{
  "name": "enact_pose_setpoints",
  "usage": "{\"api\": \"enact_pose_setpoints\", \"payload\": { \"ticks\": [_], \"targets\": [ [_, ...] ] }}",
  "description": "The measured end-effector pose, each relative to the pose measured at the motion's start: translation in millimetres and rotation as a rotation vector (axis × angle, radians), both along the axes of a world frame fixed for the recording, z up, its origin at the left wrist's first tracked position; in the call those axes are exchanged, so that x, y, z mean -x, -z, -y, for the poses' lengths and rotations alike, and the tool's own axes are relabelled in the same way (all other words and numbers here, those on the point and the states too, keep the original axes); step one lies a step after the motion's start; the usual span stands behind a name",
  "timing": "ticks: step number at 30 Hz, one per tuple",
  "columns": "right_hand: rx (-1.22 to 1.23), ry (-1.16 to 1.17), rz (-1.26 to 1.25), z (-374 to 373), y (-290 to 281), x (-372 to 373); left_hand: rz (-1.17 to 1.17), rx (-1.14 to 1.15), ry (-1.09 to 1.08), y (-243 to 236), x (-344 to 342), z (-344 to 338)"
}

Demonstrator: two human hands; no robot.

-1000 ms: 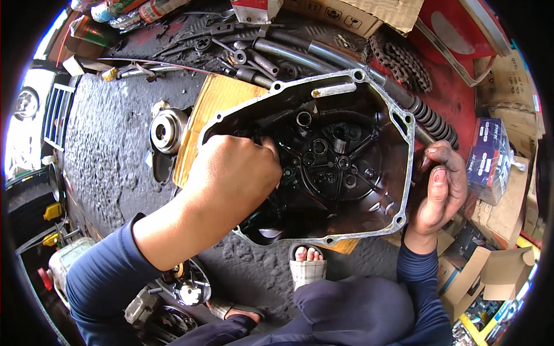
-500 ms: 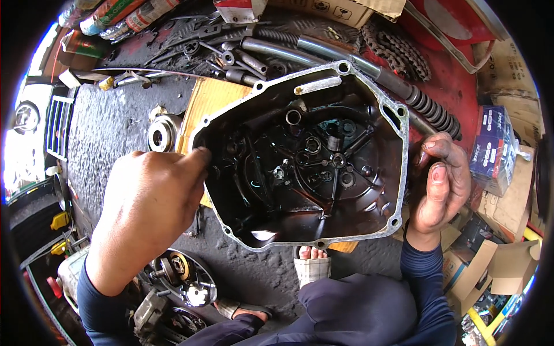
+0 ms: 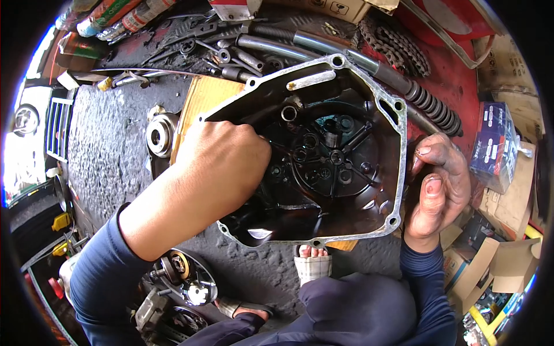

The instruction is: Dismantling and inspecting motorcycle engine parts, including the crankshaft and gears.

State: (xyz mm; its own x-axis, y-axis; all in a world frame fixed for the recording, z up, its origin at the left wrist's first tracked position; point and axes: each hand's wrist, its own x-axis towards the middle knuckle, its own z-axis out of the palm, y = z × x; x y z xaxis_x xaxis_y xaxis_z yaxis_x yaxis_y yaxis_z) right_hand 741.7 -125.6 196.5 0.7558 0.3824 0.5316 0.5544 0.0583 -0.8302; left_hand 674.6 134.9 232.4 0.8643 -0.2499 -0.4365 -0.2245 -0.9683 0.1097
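An oily metal engine casing (image 3: pixel 369 225) with bolt holes around its pale rim lies open side up, tilted over a cardboard piece (image 3: pixel 205 92). My left hand (image 3: pixel 210 170) reaches into its left half with the fingers curled down; whatever they hold is hidden under the hand. My right hand (image 3: pixel 435 190) is curled against the casing's right side, fingertips tucked at the outer wall, supporting it. Inside are dark ribs, several round bosses and bores (image 3: pixel 337 157). Left of the cardboard sits a round silver metal part (image 3: pixel 158 138).
Loose tools (image 3: pixel 242 60), two long shock tubes (image 3: pixel 421 98) and a chain (image 3: pixel 392 49) lie behind the casing. Blue boxes (image 3: pixel 490 144) and open cartons (image 3: pixel 513 259) stand at the right. Dismantled parts (image 3: pixel 179 277) lie lower left, near my sandalled feet.
My left hand drew back to the casing's left rim half a second ago and is now back inside it. The casing has shifted slightly up and left.
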Motion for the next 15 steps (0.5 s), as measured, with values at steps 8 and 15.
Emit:
{"api": "enact_pose_setpoints", "payload": {
  "ticks": [8, 15],
  "targets": [
    [0.008, -0.048, 0.006, 4, 2, -5, -0.123, 0.081, 0.001, 5, -3, -10],
    [0.004, -0.047, 0.013, 5, 4, -4, -0.204, 0.054, -0.021, -2, -6, -5]
  ]
}}
